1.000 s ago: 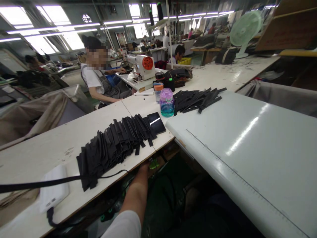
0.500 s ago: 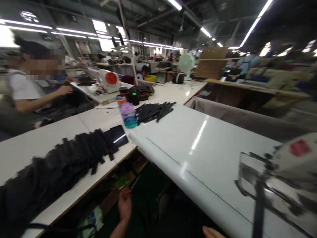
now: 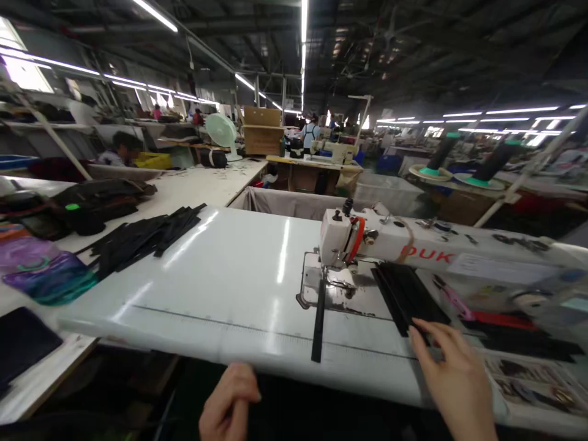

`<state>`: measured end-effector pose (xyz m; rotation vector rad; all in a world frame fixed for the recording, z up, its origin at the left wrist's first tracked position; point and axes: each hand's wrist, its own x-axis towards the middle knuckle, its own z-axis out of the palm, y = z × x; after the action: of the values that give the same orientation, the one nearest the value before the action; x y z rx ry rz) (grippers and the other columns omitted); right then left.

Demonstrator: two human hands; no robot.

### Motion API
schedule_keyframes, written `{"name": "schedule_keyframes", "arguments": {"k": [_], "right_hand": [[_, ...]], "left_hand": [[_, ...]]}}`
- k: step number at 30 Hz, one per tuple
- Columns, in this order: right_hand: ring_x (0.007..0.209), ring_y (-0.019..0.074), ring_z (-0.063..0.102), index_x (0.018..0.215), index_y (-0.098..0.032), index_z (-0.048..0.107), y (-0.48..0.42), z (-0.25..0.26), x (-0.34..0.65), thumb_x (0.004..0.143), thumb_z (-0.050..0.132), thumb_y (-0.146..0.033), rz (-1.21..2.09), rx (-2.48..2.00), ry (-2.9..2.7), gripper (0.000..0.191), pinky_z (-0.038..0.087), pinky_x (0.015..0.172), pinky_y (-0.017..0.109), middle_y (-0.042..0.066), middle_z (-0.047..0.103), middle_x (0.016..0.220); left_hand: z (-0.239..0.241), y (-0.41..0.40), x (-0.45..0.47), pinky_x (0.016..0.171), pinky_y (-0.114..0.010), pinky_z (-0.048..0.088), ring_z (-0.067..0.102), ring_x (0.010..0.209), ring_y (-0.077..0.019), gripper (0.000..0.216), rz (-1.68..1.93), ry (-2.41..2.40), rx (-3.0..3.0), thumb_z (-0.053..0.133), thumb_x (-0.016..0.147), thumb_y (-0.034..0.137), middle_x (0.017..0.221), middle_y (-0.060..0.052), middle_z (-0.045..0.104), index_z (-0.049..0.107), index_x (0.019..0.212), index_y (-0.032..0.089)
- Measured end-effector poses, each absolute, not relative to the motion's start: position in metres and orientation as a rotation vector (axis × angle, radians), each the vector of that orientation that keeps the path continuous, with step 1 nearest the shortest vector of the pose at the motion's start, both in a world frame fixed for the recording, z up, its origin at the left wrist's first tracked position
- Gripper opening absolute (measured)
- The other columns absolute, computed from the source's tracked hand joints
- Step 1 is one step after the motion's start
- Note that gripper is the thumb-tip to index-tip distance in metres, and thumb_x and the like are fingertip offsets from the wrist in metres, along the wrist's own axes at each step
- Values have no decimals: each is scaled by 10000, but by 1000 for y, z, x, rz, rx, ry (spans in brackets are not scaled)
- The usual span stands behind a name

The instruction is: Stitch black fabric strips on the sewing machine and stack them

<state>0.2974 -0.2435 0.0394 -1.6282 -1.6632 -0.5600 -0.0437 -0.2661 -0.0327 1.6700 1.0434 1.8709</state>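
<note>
My right hand [image 3: 452,373] reaches over the white table's [image 3: 239,275] front edge with its fingers stretched out; the fingertips rest on the near end of a stack of black strips [image 3: 407,294] lying beside the white sewing machine [image 3: 372,236]. A single black strip [image 3: 318,321] runs from under the machine's needle toward me. My left hand [image 3: 229,404] hangs just below the table's front edge, curled into a loose fist with nothing visible in it.
A loose pile of black strips [image 3: 142,236] lies at the table's far left. A blurred purple and teal bottle [image 3: 43,275] and black bags [image 3: 98,199] sit on the adjoining bench. Thread cones [image 3: 438,156] stand right; a fan [image 3: 220,131] and other workers are far back.
The view has swung right from the bench with the strips and bottle to the sewing machine. My left hand came up from under the bench; my right hand entered and reached the strip stack.
</note>
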Motion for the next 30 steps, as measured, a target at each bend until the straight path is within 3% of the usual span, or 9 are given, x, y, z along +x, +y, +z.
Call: {"name": "schedule_keyframes", "arguments": {"k": [4, 6, 8, 12, 15, 20, 25, 30], "right_hand": [[872, 217, 659, 1018, -210, 671, -223, 32, 293, 991, 449, -406, -276, -1471, -1890, 296, 553, 763, 339, 84, 664, 1024], [985, 212, 653, 1092, -230, 667, -206, 30, 279, 995, 436, -342, -122, -1334, -2098, 275, 544, 882, 341, 77, 663, 1105], [1062, 214, 636, 1165, -240, 654, -182, 32, 269, 992, 428, -299, 2, -1235, -2254, 290, 531, 941, 358, 77, 651, 1178], [1112, 234, 617, 1203, -231, 647, -137, 33, 260, 962, 497, -285, 122, -1094, -2390, 288, 525, 960, 400, 96, 638, 1228], [1097, 235, 617, 1139, -228, 668, -123, 28, 256, 928, 583, -281, 138, -1020, -2419, 234, 530, 950, 396, 91, 658, 1178], [1083, 218, 612, 1201, -185, 602, -126, 17, 250, 982, 515, -282, 14, -994, -2368, 255, 550, 917, 366, 101, 647, 1153], [1008, 215, 639, 1209, -193, 612, -122, 11, 247, 1024, 419, -347, -150, -1028, -2387, 309, 582, 846, 355, 97, 652, 1145], [974, 201, 655, 1229, -175, 610, -116, 5, 246, 1052, 331, -332, -353, -1072, -2408, 366, 578, 815, 322, 92, 663, 1162]], "left_hand": [[16, -207, 5, 700, -263, 507, 608, 763, -153, 228, 1642, 1132, 1812, 427, 894, 56, 789, -23, 620, 597, 823, 191], [33, -170, 24, 854, -305, 514, 621, 948, -181, 267, 1275, 1194, 2040, 434, 884, 41, 1005, -60, 655, 630, 987, 189], [46, -134, 38, 956, -372, 487, 599, 1069, -241, 315, 838, 1272, 2301, 575, 836, 79, 1157, -97, 644, 622, 1133, 175], [54, -85, 49, 967, -374, 479, 609, 1060, -274, 230, 330, 1184, 2546, 718, 795, 215, 1064, -99, 691, 682, 1015, 158], [44, -78, 47, 975, -342, 477, 618, 1055, -241, 141, 429, 1085, 2550, 662, 861, 248, 1030, -81, 707, 700, 965, 160], [24, -100, 42, 1028, -328, 465, 580, 1131, -196, 274, 765, 1030, 2452, 597, 915, 218, 1199, -68, 651, 631, 1182, 167], [23, -103, 43, 905, -354, 531, 611, 977, -206, 165, 773, 1242, 2382, 571, 925, 194, 1002, -56, 688, 700, 1027, 184], [25, -94, 37, 1062, -312, 461, 606, 1134, -191, 145, 735, 984, 2395, 609, 908, 191, 1149, -55, 696, 705, 1014, 169]]}}
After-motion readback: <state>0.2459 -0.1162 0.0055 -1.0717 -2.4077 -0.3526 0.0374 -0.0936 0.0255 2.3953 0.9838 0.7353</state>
